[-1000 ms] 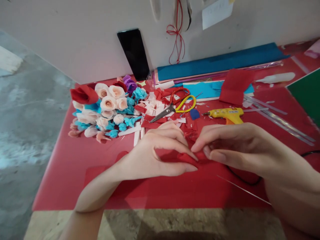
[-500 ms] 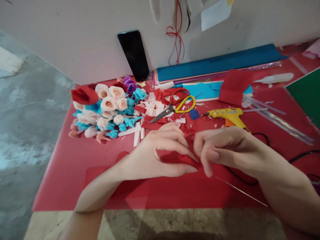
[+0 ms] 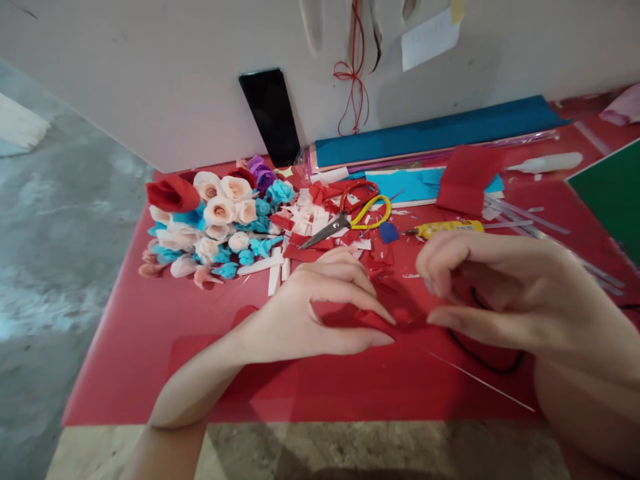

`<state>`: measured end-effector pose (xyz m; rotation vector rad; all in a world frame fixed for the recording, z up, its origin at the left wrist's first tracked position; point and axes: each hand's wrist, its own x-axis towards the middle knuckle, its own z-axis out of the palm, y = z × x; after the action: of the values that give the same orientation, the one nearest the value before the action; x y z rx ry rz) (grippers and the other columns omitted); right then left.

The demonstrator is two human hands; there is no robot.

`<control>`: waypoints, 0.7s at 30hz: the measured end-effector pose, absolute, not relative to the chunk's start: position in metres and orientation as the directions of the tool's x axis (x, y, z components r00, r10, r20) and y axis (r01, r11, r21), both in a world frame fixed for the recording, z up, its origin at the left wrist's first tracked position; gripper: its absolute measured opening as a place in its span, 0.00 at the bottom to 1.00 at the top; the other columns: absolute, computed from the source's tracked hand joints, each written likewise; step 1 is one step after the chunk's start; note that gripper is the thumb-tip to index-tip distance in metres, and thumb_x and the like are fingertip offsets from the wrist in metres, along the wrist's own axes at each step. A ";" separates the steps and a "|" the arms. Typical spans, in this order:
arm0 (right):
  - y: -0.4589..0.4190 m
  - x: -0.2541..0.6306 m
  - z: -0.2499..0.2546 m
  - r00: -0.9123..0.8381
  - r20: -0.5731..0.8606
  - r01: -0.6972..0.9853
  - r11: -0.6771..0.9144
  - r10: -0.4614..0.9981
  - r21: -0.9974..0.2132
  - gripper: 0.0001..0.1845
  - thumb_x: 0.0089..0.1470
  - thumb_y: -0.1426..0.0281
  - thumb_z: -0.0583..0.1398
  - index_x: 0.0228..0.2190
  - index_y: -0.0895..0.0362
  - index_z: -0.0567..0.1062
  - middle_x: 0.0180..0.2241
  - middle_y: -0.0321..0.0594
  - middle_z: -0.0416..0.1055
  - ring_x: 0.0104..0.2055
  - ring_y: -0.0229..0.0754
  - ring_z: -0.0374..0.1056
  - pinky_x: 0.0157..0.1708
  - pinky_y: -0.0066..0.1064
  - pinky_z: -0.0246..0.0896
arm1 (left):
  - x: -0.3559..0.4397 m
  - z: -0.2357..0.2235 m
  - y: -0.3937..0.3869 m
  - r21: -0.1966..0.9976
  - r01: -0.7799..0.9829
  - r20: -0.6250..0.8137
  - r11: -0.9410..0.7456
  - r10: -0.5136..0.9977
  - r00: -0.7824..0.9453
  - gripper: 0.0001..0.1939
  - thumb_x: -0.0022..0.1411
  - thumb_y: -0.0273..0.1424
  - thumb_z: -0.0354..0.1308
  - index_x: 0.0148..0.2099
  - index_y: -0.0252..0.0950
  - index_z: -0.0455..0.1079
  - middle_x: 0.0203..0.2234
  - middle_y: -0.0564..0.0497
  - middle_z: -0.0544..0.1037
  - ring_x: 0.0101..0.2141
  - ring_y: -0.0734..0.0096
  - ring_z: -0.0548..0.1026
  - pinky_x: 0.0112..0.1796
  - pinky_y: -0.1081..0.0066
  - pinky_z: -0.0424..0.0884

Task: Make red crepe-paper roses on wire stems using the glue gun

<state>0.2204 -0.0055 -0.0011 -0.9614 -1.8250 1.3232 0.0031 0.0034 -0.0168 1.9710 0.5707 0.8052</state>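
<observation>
My left hand (image 3: 320, 307) pinches a small rolled piece of red crepe paper (image 3: 374, 321) between thumb and index finger, low over the red tabletop. A thin pale wire (image 3: 483, 381) slants down to the right, beyond the paper's tip; whether the two join is hard to see. To the right, my right hand (image 3: 480, 290) hovers with thumb and fingers apart, and nothing shows between them. Beneath the left wrist lies a flat red paper sheet (image 3: 195, 350). Scissors with red and yellow handles (image 3: 345, 220) rest on paper scraps just behind the hands.
Paper flowers (image 3: 215, 227) crowd the left rear. A yellow glue gun (image 3: 445, 229) lies behind my right hand, partly covered. Blue paper (image 3: 440, 130) runs along the wall, where a black phone (image 3: 270, 117) leans. A white glue bottle (image 3: 547, 162) and a green board (image 3: 610, 193) sit right.
My right hand has drawn back to the right, away from the red paper, and its fingers have spread apart. The left hand keeps its pinch in the same place.
</observation>
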 end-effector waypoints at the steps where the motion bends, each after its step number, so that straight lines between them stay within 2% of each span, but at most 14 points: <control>1: -0.006 0.221 -0.001 -0.507 0.118 0.165 0.230 0.854 -0.959 0.12 0.43 0.76 0.67 0.25 0.55 0.67 0.26 0.31 0.65 0.28 0.32 0.61 0.26 0.23 0.58 | 0.003 -0.017 0.003 0.871 0.072 0.315 -0.487 0.664 0.678 0.05 0.50 0.25 0.66 0.32 0.29 0.76 0.25 0.48 0.76 0.29 0.74 0.70 0.38 0.69 0.68; 3: -0.007 0.223 -0.001 -0.533 0.126 0.146 0.237 0.837 -0.961 0.15 0.40 0.79 0.67 0.25 0.55 0.66 0.28 0.30 0.66 0.30 0.32 0.63 0.29 0.23 0.60 | 0.003 -0.017 0.003 0.872 0.067 0.318 -0.485 0.665 0.675 0.05 0.50 0.25 0.66 0.32 0.29 0.76 0.25 0.48 0.76 0.29 0.74 0.70 0.38 0.69 0.69; 7: -0.010 0.223 -0.001 -0.616 0.065 0.079 0.143 0.785 -0.987 0.18 0.42 0.81 0.66 0.23 0.55 0.60 0.34 0.28 0.72 0.35 0.32 0.68 0.35 0.22 0.64 | 0.003 -0.016 0.003 0.878 0.068 0.307 -0.473 0.666 0.680 0.06 0.51 0.25 0.66 0.32 0.27 0.76 0.25 0.47 0.75 0.30 0.72 0.70 0.37 0.69 0.69; 10: -0.012 0.223 -0.002 -0.635 0.021 0.091 0.102 0.773 -0.991 0.20 0.42 0.81 0.66 0.23 0.55 0.58 0.32 0.27 0.73 0.33 0.32 0.69 0.32 0.22 0.64 | 0.002 -0.017 0.003 0.873 0.066 0.315 -0.484 0.661 0.681 0.05 0.51 0.25 0.66 0.32 0.28 0.76 0.25 0.47 0.74 0.30 0.72 0.70 0.37 0.68 0.69; 17: -0.012 0.220 0.000 -0.578 0.077 0.209 0.239 0.813 -0.948 0.13 0.44 0.77 0.65 0.31 0.53 0.69 0.27 0.28 0.68 0.25 0.28 0.63 0.22 0.18 0.58 | 0.003 -0.017 0.004 0.871 0.082 0.306 -0.484 0.665 0.682 0.05 0.51 0.26 0.65 0.32 0.30 0.75 0.26 0.47 0.75 0.30 0.72 0.71 0.36 0.68 0.69; 21: -0.009 0.219 0.003 -0.621 0.135 0.278 0.379 0.772 -0.883 0.09 0.47 0.77 0.62 0.32 0.54 0.74 0.26 0.29 0.69 0.24 0.28 0.63 0.21 0.18 0.57 | 0.003 -0.018 0.004 0.869 0.079 0.309 -0.489 0.659 0.686 0.05 0.51 0.26 0.66 0.33 0.30 0.75 0.26 0.47 0.75 0.30 0.72 0.71 0.38 0.68 0.69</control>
<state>0.2188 -0.0093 0.0029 -0.9006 -2.1012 1.1953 0.0030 0.0040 -0.0178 1.9785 0.5702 0.7976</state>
